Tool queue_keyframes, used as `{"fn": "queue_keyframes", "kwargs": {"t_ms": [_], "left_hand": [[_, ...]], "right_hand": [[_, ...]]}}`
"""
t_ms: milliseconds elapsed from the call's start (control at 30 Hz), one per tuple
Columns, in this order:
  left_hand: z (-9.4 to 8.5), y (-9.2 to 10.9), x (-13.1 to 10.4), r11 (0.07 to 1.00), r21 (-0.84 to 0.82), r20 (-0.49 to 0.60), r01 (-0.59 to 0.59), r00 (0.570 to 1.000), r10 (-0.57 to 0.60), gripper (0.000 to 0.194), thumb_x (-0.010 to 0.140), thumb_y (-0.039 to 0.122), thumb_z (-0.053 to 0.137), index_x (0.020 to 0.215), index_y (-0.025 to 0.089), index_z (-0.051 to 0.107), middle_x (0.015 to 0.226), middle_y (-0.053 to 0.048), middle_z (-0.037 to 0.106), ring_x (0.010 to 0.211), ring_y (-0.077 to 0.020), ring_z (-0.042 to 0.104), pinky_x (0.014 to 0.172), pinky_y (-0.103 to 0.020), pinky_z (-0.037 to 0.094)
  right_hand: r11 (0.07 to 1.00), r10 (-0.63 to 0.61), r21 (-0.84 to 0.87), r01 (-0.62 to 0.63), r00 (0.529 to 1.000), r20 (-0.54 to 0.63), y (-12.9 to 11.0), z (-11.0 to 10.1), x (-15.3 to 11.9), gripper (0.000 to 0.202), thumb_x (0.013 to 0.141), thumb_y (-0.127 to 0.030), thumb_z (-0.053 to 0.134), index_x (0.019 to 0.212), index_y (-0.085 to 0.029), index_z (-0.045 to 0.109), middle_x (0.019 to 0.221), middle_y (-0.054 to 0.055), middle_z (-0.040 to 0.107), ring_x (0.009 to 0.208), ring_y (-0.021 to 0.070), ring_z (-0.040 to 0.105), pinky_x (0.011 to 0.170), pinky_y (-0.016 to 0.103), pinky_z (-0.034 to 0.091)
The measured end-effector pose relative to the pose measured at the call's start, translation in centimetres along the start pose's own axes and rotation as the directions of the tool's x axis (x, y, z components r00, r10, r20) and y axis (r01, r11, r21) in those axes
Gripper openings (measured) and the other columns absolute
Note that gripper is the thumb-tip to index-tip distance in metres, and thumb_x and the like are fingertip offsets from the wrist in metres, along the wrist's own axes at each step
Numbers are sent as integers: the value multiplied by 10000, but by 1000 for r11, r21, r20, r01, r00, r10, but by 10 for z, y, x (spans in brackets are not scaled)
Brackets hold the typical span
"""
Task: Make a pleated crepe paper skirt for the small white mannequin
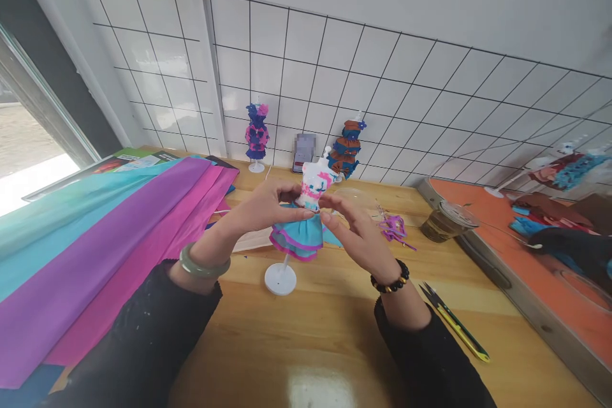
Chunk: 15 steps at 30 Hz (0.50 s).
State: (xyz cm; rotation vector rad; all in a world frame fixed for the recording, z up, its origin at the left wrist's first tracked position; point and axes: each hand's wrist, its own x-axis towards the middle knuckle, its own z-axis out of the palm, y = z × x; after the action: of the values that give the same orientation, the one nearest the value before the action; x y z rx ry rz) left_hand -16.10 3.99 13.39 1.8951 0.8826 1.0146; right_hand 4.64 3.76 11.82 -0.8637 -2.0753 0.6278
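Note:
A small white mannequin (313,186) with pink and teal patches on its torso stands tilted on a round white base (280,278). Around its waist sits a light-blue layered doll skirt (299,233) with pink-purple edging. My left hand (261,207) is closed around the mannequin's waist, its thumb across the front at the top of the skirt and its fingers partly hidden behind. From the other side, my right hand (354,229) has thumb and index finger at the skirt's waistband; its other fingers are curved behind.
Two dressed mannequins (257,131) (347,146) and a phone (305,153) stand along the tiled wall. Folded fabrics (119,255) cover the left side. At right are purple ribbon scraps (394,227), a lidded cup (447,222), yellow-handled snips (459,325) and an orange-topped surface (478,204).

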Motion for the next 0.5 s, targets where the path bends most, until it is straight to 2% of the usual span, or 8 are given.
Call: {"fn": "queue_keyframes", "kwargs": {"t_ms": [100,267,400,500], "left_hand": [[-1,-2,0,998,54,9,-10,1000,9,272,757,373,653,914,151,650,915,-55,654,865,-173,585,783,-303,474],[-1,-6,0,994,107,34,0,999,-4,291,761,382,644,973,183,653,976,-42,662,912,-176,588,802,-294,465],[-2,-10,0,985,165,15,42,999,-45,314,763,408,634,971,172,651,957,-50,658,915,-191,592,809,-312,460],[-3,-10,0,981,186,14,51,998,-55,315,770,415,622,967,170,643,937,-44,651,901,-186,589,808,-319,459]], "right_hand": [[999,25,-24,-24,998,51,2,-1,1,324,860,-395,567,1113,-198,614,962,70,683,908,203,631,728,332,521],[991,56,-123,-52,998,31,4,-2,1,272,803,-374,633,1006,-195,661,856,38,659,833,185,608,700,309,482],[983,110,-155,-101,993,48,5,-2,1,164,798,-344,633,808,-179,637,747,15,636,693,147,559,594,265,429],[981,118,-163,-104,990,79,3,-2,2,192,823,-346,601,728,-179,594,664,-8,590,610,122,505,540,248,387]]}}
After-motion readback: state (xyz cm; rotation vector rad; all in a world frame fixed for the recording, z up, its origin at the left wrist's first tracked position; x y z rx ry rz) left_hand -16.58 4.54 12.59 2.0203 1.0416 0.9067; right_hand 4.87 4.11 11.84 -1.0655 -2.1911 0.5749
